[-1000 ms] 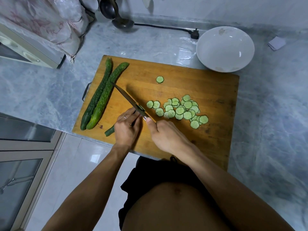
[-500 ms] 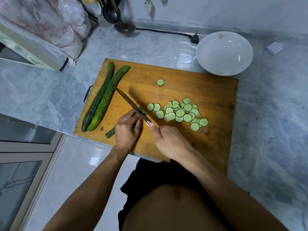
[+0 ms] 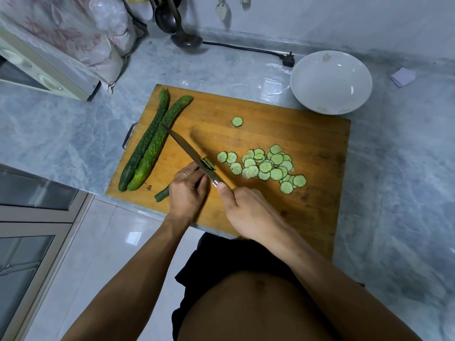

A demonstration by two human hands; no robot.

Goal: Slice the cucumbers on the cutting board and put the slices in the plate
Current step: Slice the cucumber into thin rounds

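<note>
Your left hand (image 3: 188, 193) pins the cucumber stub (image 3: 163, 194) at the cutting board's (image 3: 307, 134) seven o'clock while your right hand (image 3: 248, 212) grips the knife (image 3: 189, 151); the stub is short, firm, probably slick, so keep fingertips curled back.

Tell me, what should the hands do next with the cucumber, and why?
Probably slide the left hand back a little and cut another slice. The knife in the right hand sits at the cut end of the cucumber piece, which still pokes out behind the left hand, and the plate holds no slices.
</note>
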